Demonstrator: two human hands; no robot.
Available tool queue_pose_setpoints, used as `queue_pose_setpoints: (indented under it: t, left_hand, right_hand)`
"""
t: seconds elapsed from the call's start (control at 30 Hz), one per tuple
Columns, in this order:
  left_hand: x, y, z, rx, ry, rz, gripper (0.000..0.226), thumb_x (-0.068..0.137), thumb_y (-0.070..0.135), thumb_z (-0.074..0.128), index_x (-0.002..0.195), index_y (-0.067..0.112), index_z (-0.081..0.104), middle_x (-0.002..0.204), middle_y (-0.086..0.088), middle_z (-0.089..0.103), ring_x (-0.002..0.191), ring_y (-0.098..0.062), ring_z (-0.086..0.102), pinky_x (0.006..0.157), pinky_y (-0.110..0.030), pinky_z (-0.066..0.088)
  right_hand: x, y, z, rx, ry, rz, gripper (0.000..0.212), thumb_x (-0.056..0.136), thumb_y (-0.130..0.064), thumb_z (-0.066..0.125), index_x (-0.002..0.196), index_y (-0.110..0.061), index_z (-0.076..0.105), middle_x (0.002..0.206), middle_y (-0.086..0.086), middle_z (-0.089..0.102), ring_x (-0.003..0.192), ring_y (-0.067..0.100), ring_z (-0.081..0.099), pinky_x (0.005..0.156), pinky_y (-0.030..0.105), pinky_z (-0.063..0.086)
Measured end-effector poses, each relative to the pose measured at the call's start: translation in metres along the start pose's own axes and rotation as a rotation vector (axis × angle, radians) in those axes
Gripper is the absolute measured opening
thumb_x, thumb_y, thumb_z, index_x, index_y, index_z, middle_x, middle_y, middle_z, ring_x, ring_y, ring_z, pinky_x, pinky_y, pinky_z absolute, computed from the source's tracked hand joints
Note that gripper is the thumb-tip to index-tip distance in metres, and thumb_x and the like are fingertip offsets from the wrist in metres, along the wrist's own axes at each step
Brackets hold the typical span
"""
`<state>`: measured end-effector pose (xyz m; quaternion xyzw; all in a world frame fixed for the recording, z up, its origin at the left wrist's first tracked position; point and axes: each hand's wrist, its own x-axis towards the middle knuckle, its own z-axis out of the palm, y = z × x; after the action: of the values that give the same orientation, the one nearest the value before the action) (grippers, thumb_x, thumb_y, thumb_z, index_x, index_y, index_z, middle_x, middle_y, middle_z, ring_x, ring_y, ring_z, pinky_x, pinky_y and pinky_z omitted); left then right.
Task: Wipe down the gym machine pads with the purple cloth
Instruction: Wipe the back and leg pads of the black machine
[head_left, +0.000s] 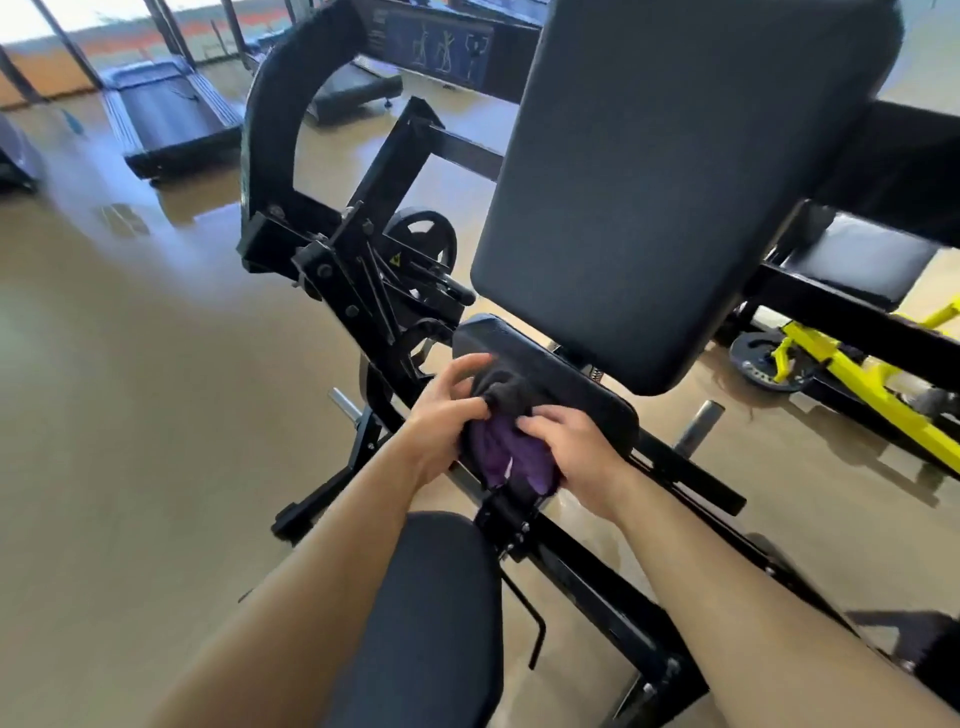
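While both hands bunch the purple cloth (506, 457) on the small seat pad (566, 389), left hand (441, 415) and right hand (571, 447) pinching it (loosely, I judge), it could slip floorward

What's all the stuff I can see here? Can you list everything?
Cloth: one, purple, bunched on the seat pad under both hands.
Seat pad: one, black, centre.
Back pad: one, black, large, above the seat pad.
Frame: one, black, left of the pads.
Weight plate: one, black, on the frame.
Treadmill: one, dark, upper left.
Yellow machine: one, right.
Hands: left and right, both gripping the cloth.
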<state>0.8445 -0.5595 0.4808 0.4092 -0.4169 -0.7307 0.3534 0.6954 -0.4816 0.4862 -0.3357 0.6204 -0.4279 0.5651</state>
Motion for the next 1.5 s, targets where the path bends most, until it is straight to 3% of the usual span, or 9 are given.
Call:
queue_pose_setpoints:
  t: [0.13,0.27,0.4,0.63,0.77,0.9,1.1,1.27,1.5]
  left_hand:
    - [0.041,0.006,-0.012,0.237,0.435,0.088,0.025,0.084,-0.001,0.065,0.103,0.014,0.071,0.090,-0.003,0.071,0.077,-0.014,0.067,0.070,-0.023,0.054]
    - [0.089,0.030,-0.021,0.106,0.650,0.251,0.019,0.093,0.018,0.065,0.110,0.014,0.070,0.102,-0.001,0.073,0.092,-0.013,0.069,0.086,-0.025,0.057]
    - [0.118,0.016,-0.020,-0.054,0.513,0.225,0.027,0.092,0.030,0.064,0.111,0.014,0.075,0.109,-0.003,0.076,0.109,-0.020,0.069,0.102,-0.037,0.051]
    - [0.104,-0.035,0.029,0.631,0.349,0.451,0.022,0.096,0.019,0.056,0.085,0.016,0.075,0.124,0.000,0.063,0.151,-0.027,0.013,0.115,-0.022,0.006]
    - [0.064,-0.064,0.065,1.089,0.122,0.651,0.031,0.091,0.030,0.047,0.079,0.017,0.073,0.092,0.005,0.068,0.147,-0.027,0.028,0.115,-0.051,0.014]
    - [0.040,-0.075,0.073,1.153,-0.092,0.824,0.028,0.098,0.030,0.044,0.094,0.020,0.070,0.107,0.009,0.066,0.142,-0.022,0.039,0.118,-0.049,0.015]
    - [0.103,-0.033,0.041,1.353,0.190,0.808,0.024,0.093,0.029,0.055,0.080,0.019,0.072,0.095,0.000,0.071,0.107,-0.026,0.063,0.106,-0.044,0.039]
    - [0.108,-0.035,0.051,1.302,0.311,0.616,0.028,0.094,0.030,0.050,0.095,0.025,0.077,0.114,0.008,0.072,0.128,-0.021,0.050,0.118,-0.047,0.018]
    - [0.047,-0.076,0.086,1.217,0.135,0.745,0.026,0.095,0.031,0.049,0.093,0.018,0.071,0.116,0.011,0.068,0.140,-0.026,0.039,0.111,-0.051,0.020]
  right_hand:
    - [0.028,-0.009,0.007,-0.155,0.325,-0.180,0.013,0.095,-0.013,0.064,0.101,-0.024,0.069,0.085,-0.003,0.071,0.080,0.014,0.067,0.080,0.032,0.055]
    - [0.033,-0.009,0.014,-0.041,0.298,-0.182,0.026,0.095,-0.002,0.048,0.104,-0.018,0.067,0.080,0.002,0.072,0.065,0.011,0.065,0.062,0.028,0.056]
    - [0.020,0.013,0.006,-0.075,0.341,-0.187,0.026,0.093,0.001,0.049,0.092,-0.014,0.070,0.069,0.002,0.069,0.058,0.012,0.061,0.065,0.035,0.056]
    - [0.001,0.023,-0.017,-0.184,0.414,-0.274,0.027,0.091,0.000,0.050,0.087,-0.019,0.069,0.069,0.002,0.069,0.056,0.014,0.064,0.066,0.040,0.058]
    - [-0.004,0.022,-0.025,-0.302,0.610,-0.447,0.016,0.084,-0.014,0.052,0.083,-0.019,0.068,0.069,-0.007,0.067,0.064,0.015,0.064,0.066,0.044,0.057]
    - [-0.006,0.028,-0.037,-0.483,0.718,-0.572,0.017,0.084,-0.019,0.051,0.082,-0.015,0.067,0.070,-0.004,0.065,0.064,0.018,0.060,0.061,0.043,0.053]
    - [0.002,0.033,-0.041,-0.583,0.648,-0.572,0.017,0.085,-0.019,0.050,0.083,-0.019,0.066,0.067,-0.006,0.065,0.062,0.020,0.061,0.058,0.046,0.053]
    - [-0.001,0.042,-0.048,-0.588,0.659,-0.535,0.015,0.089,-0.012,0.054,0.083,-0.018,0.066,0.067,-0.006,0.064,0.061,0.017,0.062,0.056,0.042,0.054]
    - [-0.003,0.042,-0.064,-0.429,0.832,-0.410,0.016,0.092,-0.006,0.053,0.092,-0.013,0.067,0.082,-0.002,0.066,0.074,0.019,0.059,0.066,0.030,0.041]
